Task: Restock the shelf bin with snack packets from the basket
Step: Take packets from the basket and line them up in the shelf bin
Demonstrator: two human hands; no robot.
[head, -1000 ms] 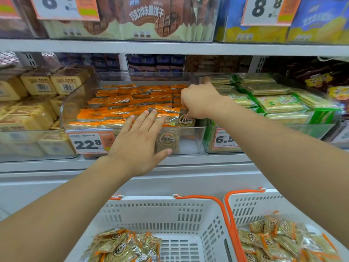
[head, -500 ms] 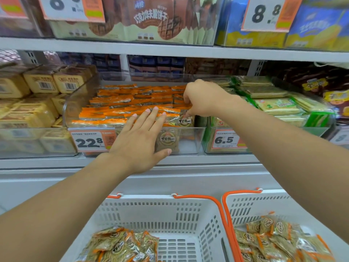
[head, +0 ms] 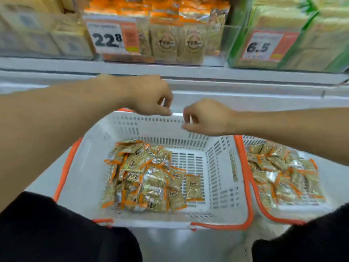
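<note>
Both hands, left hand [head: 153, 97] and right hand [head: 205, 118], loosely curled, holding nothing, above basket [head: 217, 154] far rim. Risk: hasty grab spills loose packets [head: 147, 174].

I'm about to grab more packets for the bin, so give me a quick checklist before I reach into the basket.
1. Left hand free: ok, fingers loosely curled, holding nothing.
2. Right hand free: ok, nothing in it.
3. Packets left in the near basket: ok, a pile of snack packets lies on its left side.
4. Path into the basket: ok, both hands hover over its far rim.
5. Room in the shelf bin: cannot tell, its top is cut off.
</note>
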